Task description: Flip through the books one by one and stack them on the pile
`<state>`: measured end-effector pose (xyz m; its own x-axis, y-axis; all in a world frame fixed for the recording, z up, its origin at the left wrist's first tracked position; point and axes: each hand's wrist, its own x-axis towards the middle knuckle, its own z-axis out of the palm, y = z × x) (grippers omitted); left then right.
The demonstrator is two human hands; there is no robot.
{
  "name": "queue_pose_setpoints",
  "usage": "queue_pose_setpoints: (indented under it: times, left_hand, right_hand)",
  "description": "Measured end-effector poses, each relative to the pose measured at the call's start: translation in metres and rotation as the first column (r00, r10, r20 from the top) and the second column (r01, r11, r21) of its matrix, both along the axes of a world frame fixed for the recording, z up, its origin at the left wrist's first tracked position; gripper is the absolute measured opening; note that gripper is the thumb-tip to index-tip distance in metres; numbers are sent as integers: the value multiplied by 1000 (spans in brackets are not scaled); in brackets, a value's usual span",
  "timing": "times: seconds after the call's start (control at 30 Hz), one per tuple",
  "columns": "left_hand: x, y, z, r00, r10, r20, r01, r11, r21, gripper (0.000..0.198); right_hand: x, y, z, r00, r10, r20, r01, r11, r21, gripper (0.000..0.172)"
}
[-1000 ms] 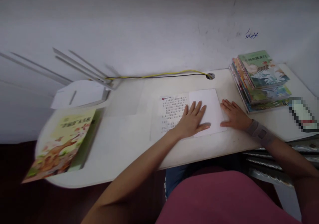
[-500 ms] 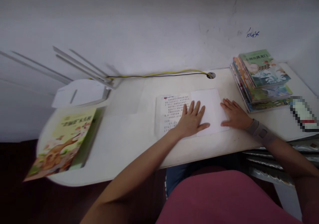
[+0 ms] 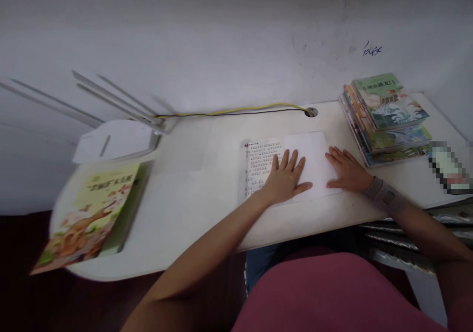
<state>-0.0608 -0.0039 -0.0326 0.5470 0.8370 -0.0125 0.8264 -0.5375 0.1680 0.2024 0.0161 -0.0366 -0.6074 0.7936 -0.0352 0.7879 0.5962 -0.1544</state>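
Note:
An open book (image 3: 308, 147) lies on the white table (image 3: 185, 209) before me, its left page printed with rows of text and its right page blank white. My left hand (image 3: 284, 177) rests flat across the middle of the book, fingers spread over the lower inner part of the printed page and the edge of the blank one. At the book's right edge, my right hand (image 3: 347, 169) lies with its fingers stretched out, their tips touching the blank page's border. A grey band circles my right wrist.
Several picture books (image 3: 391, 105) are stacked at the back right, with a blurred-out phone-like object (image 3: 449, 167) beside them. On the left, a white router (image 3: 114, 142) with long antennas stands behind two books (image 3: 92, 214) overhanging the table edge. Cables (image 3: 236, 109) run along the wall into a hole.
The view has shifted slightly, and the printed page sits flatter to the table. Both hands keep nearly the same places on the book.

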Motion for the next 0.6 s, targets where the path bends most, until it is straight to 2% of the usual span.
queue_pose_setpoints:
  times: [0.33, 0.6]
  left_hand:
    - [7, 0, 5, 1000, 3, -11, -4, 999, -43, 87]
    - [10, 2, 4, 1000, 2, -10, -2, 998, -56, 88]
  right_hand:
    - [2, 0, -3, 1000, 23, -17, -23, 999, 29, 101]
    - [2, 0, -1, 1000, 17, -2, -17, 1000, 16, 102]
